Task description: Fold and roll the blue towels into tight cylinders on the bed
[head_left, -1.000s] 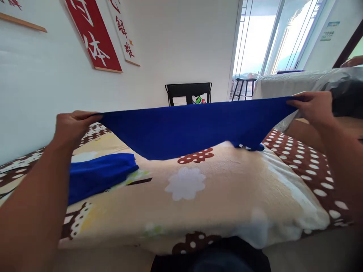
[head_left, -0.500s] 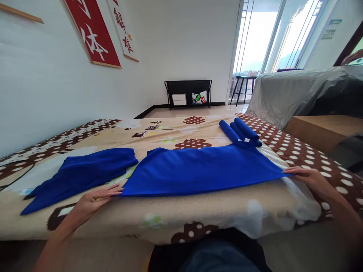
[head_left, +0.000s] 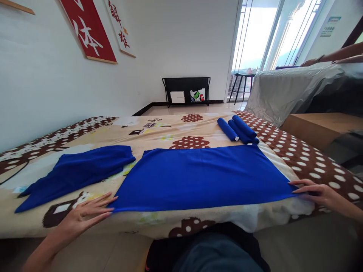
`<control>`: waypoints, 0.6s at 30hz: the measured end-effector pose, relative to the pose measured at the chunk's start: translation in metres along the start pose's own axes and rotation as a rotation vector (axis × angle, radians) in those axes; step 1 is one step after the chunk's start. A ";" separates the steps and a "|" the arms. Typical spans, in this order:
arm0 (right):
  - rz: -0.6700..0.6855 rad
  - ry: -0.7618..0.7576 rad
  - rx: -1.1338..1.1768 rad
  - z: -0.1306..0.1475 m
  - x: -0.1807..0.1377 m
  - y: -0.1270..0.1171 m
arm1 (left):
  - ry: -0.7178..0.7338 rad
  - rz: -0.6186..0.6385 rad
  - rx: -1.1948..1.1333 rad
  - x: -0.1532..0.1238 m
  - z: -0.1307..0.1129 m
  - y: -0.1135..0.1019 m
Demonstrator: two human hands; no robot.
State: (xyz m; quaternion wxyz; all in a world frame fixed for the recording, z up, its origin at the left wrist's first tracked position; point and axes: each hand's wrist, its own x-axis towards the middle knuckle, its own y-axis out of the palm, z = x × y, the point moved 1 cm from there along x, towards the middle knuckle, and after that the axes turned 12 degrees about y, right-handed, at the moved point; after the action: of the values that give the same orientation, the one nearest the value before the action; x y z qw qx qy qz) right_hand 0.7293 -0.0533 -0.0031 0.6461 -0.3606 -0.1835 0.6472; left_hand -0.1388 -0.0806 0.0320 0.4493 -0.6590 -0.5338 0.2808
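A blue towel [head_left: 195, 177] lies spread out on the patterned blanket [head_left: 136, 221], nearly smooth, its near edge close to the bed's front. At its near left corner rests my left hand [head_left: 87, 213], fingers spread and touching the cloth. My right hand [head_left: 317, 194] is at the near right corner, fingers apart and touching the edge. Beyond the towel's far right corner lie rolled blue towels [head_left: 241, 130], side by side, with small white tags. A second, crumpled blue towel [head_left: 79, 172] is on the left, beyond my left hand.
A covered surface [head_left: 283, 87] stands at the right, with another person's hands [head_left: 320, 59] over it. Below it is a cardboard box [head_left: 312, 122]. A black rack [head_left: 185, 85] and a stool [head_left: 242, 81] stand at the back. A wall runs along the left.
Both hands have come lower and nearer, bringing the towel's near edge down toward me. The towel now lies flatter, and the fingers have spread apart. Another person's hands have moved into view over the covered surface.
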 end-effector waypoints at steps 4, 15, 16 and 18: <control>-0.052 -0.017 0.007 0.012 0.017 -0.015 | -0.088 -0.081 0.025 0.025 -0.001 -0.022; -0.478 0.311 -0.134 0.116 0.208 0.035 | -0.339 -0.196 0.272 0.244 0.004 0.016; -0.516 0.331 -0.148 0.118 0.216 0.040 | -0.359 -0.206 0.295 0.252 0.006 0.023; -0.586 0.347 -0.177 0.118 0.227 0.046 | -0.376 -0.224 0.334 0.262 0.010 0.034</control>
State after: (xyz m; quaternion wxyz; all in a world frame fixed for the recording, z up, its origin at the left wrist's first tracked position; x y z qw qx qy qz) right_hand 0.6351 0.1886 -0.0083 0.7921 -0.4518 -0.2223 0.3450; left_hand -0.0606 0.1719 0.0259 0.4730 -0.4489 -0.6236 0.4311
